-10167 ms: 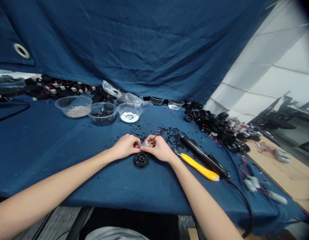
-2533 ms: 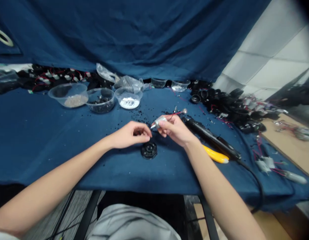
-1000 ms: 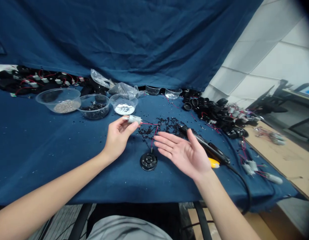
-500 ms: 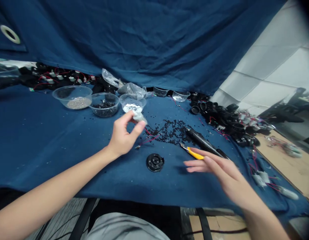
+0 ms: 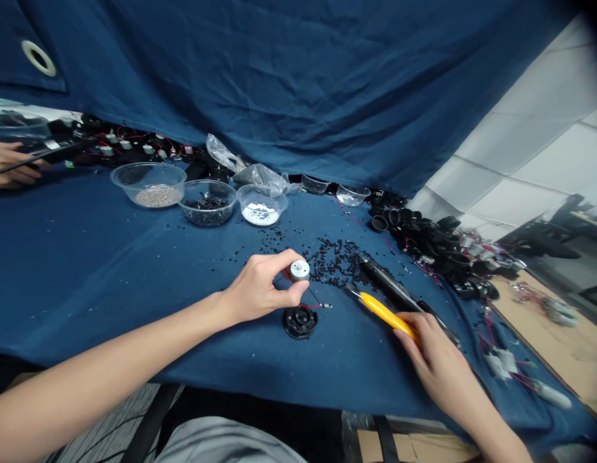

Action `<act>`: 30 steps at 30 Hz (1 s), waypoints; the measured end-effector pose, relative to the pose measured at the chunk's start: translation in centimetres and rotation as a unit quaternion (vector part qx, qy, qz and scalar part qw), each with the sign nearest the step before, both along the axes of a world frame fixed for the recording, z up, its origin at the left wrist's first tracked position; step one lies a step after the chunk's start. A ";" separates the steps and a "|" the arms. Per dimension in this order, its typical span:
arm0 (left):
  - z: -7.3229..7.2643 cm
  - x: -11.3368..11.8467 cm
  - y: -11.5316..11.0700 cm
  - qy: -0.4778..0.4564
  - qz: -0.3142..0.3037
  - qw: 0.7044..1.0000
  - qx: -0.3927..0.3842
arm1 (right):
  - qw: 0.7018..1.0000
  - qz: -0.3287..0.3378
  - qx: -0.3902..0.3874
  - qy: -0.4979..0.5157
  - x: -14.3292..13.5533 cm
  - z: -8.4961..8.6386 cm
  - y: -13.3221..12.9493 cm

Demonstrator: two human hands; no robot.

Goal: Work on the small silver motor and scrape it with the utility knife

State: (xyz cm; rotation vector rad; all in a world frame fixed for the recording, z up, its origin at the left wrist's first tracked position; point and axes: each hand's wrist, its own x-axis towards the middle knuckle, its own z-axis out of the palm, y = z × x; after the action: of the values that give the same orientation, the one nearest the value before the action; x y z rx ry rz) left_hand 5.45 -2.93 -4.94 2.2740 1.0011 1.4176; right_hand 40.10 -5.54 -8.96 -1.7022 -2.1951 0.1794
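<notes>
Silver motor (image 5: 299, 269) pinched in left hand (image 5: 260, 292) above black disc (image 5: 300, 321), right hand (image 5: 436, 357) closing on yellow tool (image 5: 388, 315); loose red leads could snag.

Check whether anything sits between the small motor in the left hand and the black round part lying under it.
Nothing visible does. The left hand holds the small motor just above the black round part; only the motor's own red wire hangs in the gap.
</notes>
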 end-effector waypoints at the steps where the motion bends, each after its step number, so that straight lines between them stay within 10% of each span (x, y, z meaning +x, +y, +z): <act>1: -0.1 0.0 0.0 0.003 -0.002 1.000 0.005 | 1.000 -0.012 0.009 0.012 -0.4 0.2 -0.2; 6: -0.5 0.1 0.1 0.028 -0.016 0.999 0.017 | 0.997 -0.050 0.055 0.028 -3.0 0.3 -0.6; 12: -0.7 0.1 0.4 0.052 -0.025 0.998 -0.002 | 0.964 -0.098 -0.089 0.230 -3.8 -0.1 0.3; 18: -0.6 0.0 0.2 0.041 -0.035 0.999 0.001 | 0.773 -0.131 -0.322 0.531 -4.1 1.4 -1.2; 21: -0.5 0.0 0.1 0.039 -0.047 0.998 0.007 | 0.722 -0.070 -0.356 0.589 -5.2 2.8 -2.8; 23: -0.5 0.1 0.0 0.044 -0.062 0.997 0.009 | 0.753 -0.046 -0.334 0.565 -6.1 3.7 -3.7; 27: -0.4 0.3 -0.1 0.056 -0.096 0.994 0.017 | 0.940 0.049 -0.092 0.326 -7.3 5.0 -4.4; 30: -0.4 0.4 -0.1 0.065 -0.105 0.992 0.028 | 0.975 0.153 0.097 0.129 -7.5 5.0 -4.3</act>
State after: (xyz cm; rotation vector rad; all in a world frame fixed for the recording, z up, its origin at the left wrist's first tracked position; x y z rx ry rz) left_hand 5.90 -3.04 -5.34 2.4555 0.7390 1.2395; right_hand 32.65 -9.83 -3.95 -1.1622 -2.1838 0.2386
